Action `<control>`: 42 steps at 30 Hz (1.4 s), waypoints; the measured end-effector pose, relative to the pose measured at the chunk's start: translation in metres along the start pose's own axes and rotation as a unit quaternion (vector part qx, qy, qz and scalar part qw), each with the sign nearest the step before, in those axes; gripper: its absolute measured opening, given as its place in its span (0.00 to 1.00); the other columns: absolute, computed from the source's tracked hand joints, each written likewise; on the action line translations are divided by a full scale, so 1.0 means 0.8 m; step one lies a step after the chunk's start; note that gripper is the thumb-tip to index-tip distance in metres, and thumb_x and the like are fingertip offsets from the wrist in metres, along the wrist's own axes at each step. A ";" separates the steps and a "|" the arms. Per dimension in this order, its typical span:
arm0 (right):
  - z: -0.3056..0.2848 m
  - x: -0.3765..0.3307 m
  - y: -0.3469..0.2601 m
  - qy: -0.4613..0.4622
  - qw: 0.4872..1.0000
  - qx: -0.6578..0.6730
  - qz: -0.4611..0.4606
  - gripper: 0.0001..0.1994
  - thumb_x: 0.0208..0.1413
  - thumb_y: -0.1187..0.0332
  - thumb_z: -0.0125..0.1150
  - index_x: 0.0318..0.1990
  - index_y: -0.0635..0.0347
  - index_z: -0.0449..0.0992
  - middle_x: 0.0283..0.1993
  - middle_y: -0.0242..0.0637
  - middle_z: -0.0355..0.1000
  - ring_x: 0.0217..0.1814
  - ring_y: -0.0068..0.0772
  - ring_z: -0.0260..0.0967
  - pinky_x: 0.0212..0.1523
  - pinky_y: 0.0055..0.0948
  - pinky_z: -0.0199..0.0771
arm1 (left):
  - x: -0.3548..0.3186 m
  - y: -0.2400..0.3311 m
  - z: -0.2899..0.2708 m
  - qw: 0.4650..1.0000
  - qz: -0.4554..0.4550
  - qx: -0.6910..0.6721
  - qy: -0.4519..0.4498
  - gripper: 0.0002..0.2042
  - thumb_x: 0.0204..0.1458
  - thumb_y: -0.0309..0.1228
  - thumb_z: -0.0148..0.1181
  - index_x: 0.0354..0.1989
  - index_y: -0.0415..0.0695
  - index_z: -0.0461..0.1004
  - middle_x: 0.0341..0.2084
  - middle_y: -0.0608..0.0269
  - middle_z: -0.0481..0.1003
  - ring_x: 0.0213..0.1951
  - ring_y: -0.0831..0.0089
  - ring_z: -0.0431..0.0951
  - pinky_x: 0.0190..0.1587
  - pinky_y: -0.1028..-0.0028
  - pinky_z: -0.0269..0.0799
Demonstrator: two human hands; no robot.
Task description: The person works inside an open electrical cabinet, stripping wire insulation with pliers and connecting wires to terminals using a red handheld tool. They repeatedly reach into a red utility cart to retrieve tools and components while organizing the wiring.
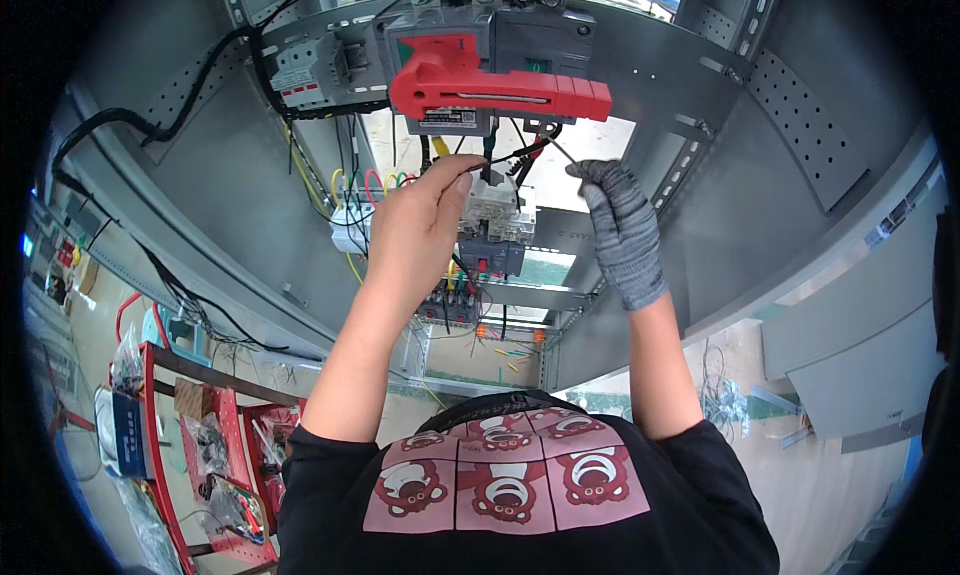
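My bare left hand [425,220] pinches a thin black wire [508,159] between thumb and fingertips, just below the red rotary handle [520,92] of a switch. That wire runs right toward a dark cable bundle under the switch. My right hand [622,230], in a grey knitted glove, is closed on the end of a thin, stiff grey strand [560,150]. The strand slants up and left to the same bundle; its exact kind is too small to tell. Behind and below my left hand sits a circuit breaker [492,220] with a clear cover.
Grey cabinet walls [780,175] with perforated plates flank both arms. A small breaker [305,75] and black cable harness [200,80] sit at upper left. Lower down is a terminal row [450,303]. A red cart [215,455] with bagged parts stands at lower left.
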State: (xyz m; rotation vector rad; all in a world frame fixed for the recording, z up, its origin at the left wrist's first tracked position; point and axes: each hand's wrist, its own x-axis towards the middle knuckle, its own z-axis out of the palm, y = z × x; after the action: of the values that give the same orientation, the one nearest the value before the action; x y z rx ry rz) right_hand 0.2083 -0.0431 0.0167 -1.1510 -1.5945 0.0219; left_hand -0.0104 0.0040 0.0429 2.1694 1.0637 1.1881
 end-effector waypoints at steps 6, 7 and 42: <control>0.039 0.038 0.004 -0.010 0.992 0.004 -0.128 0.11 0.52 0.73 0.58 0.44 0.56 0.78 0.43 0.40 0.75 0.47 0.42 0.72 0.49 0.34 0.73 | 0.002 0.006 -0.003 0.991 0.112 0.060 0.032 0.08 0.55 0.25 0.50 0.38 0.37 0.74 0.32 0.49 0.76 0.35 0.50 0.76 0.39 0.63 0.70; 0.050 0.038 0.010 -0.011 0.989 -0.021 -0.147 0.10 0.52 0.69 0.59 0.42 0.55 0.78 0.42 0.39 0.76 0.46 0.42 0.73 0.48 0.36 0.73 | 0.003 0.011 0.002 0.991 0.117 0.053 0.035 0.08 0.54 0.25 0.49 0.36 0.36 0.74 0.32 0.49 0.75 0.36 0.50 0.76 0.39 0.63 0.70; 0.030 0.048 0.034 -0.103 0.988 0.119 -0.006 0.12 0.57 0.71 0.54 0.48 0.60 0.76 0.42 0.46 0.75 0.44 0.44 0.74 0.46 0.34 0.73 | 0.008 0.000 0.089 0.997 0.038 0.056 -0.034 0.06 0.58 0.28 0.49 0.36 0.39 0.70 0.25 0.50 0.76 0.30 0.54 0.77 0.31 0.60 0.69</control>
State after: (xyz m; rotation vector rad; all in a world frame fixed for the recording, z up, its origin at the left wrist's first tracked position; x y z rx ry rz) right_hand 0.2113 0.0092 0.0209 -0.9759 -1.7268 0.3245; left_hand 0.0525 0.0074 0.0083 2.3385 1.0505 1.1018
